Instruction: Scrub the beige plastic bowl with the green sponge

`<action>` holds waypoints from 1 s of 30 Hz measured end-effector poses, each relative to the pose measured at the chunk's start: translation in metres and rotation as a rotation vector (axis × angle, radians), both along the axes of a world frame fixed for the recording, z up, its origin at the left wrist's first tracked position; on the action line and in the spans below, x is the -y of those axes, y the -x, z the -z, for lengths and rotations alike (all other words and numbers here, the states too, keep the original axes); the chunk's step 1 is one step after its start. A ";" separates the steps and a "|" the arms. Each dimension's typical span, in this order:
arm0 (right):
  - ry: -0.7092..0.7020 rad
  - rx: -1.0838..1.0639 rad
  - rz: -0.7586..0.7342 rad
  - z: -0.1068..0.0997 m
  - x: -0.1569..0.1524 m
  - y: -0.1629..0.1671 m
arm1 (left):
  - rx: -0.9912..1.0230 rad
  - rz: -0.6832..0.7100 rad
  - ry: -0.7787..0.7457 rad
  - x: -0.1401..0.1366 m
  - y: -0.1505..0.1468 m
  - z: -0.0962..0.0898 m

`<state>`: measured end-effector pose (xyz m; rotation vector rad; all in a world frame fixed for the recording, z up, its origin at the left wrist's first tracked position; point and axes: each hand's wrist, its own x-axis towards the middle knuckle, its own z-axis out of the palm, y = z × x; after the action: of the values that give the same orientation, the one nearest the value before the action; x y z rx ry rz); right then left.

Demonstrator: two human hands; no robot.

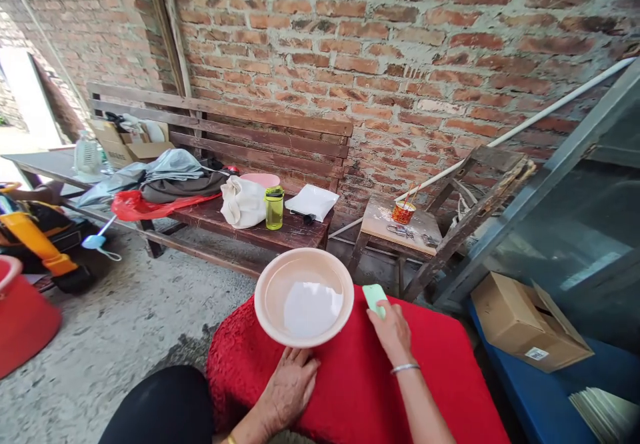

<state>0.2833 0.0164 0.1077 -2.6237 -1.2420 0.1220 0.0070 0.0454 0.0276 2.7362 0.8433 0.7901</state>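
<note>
A light pink plastic basin point(265, 327) stands on a red cloth point(360, 391) in front of me, with clear water in it. My left hand point(290, 387) lies palm down on the cloth just below the basin, fingers stretched, their tips at or under its near rim. To the right of the basin, my right hand point(393, 331) grips the near end of a pale green bar of soap point(374, 295), low over the cloth. The underside of the soap is hidden.
Behind stands a wooden bench point(270, 124) bearing a green bottle point(274, 208), a white bag point(243, 203) and clothes. A wooden chair point(375, 221) holds a food cup point(403, 213). A cardboard box point(525, 321) sits right; a red bucket point(27, 324) is at left.
</note>
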 end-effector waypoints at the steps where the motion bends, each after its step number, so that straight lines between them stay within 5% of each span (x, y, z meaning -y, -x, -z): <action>1: -0.002 -0.010 -0.037 0.001 -0.014 0.006 | 0.012 0.002 -0.012 0.000 0.001 0.000; 4: 0.017 -0.034 -0.136 0.005 -0.040 0.011 | 0.030 0.004 -0.038 -0.001 0.002 0.000; 8: 0.080 -0.039 -0.129 0.007 -0.037 -0.021 | 0.011 -0.005 -0.027 0.000 0.002 -0.003; 18: 0.197 -0.041 0.381 -0.026 0.096 -0.173 | 0.014 -0.010 -0.046 0.000 0.001 -0.004; 23: 0.110 -0.099 0.432 -0.011 0.142 -0.187 | 0.022 -0.001 -0.053 -0.003 0.003 -0.003; 30: -0.013 -0.116 0.420 0.005 0.159 -0.183 | -0.057 -0.008 -0.048 -0.002 0.004 -0.006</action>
<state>0.4661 -0.1431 0.1030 -2.7538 -0.6345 0.1863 0.0028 0.0478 0.0337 2.8117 0.8584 0.7472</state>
